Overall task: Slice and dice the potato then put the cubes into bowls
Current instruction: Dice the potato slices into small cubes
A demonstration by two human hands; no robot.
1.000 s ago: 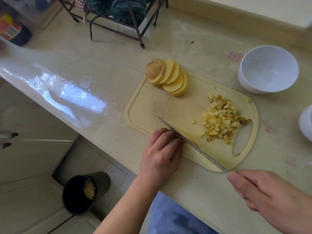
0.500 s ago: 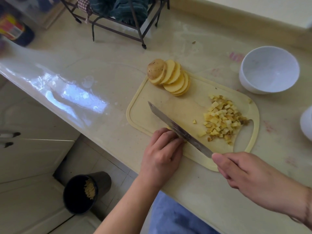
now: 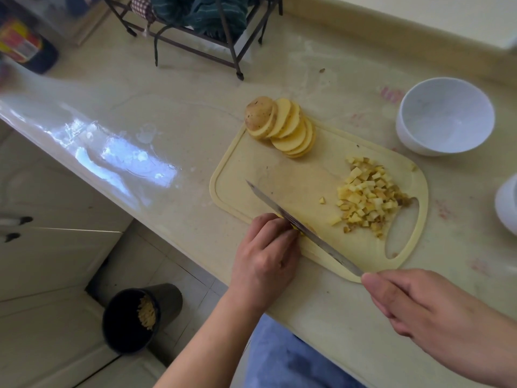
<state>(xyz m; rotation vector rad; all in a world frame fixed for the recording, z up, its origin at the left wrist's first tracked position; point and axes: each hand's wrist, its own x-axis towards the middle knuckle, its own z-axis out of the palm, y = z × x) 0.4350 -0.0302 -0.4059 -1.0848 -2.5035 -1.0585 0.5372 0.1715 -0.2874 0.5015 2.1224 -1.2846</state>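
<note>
The left hand (image 3: pixel 265 247), low in the middle of the frame, has its fingers curled down onto a small piece of potato (image 3: pixel 300 230) at the near edge of the cutting board (image 3: pixel 279 175), pinning it there; only a yellow sliver of it shows past the fingertips. The knife (image 3: pixel 302 229) lies slantwise right against those fingertips, its tip pointing to the upper left and its edge down on the piece. The right hand (image 3: pixel 428 306), at the lower right, is closed round the knife's handle, which is hidden inside the fist. Further right on the board sits a heap of potato cubes (image 3: pixel 369 197), with one loose cube (image 3: pixel 322 201) just left of it, next to the board's handle hole. At the board's far corner a fanned row of potato slices (image 3: pixel 285 127) leans together, the skin-covered end piece on the left. Off the board at the upper right stands a white bowl (image 3: pixel 444 116), and the rim of a second bowl (image 3: pixel 506 203) shows at the right edge. A dark bin (image 3: pixel 140 317) stands on the floor at the lower left, and a wire rack (image 3: pixel 201 29) sits at the top of the counter (image 3: pixel 167 113)
</note>
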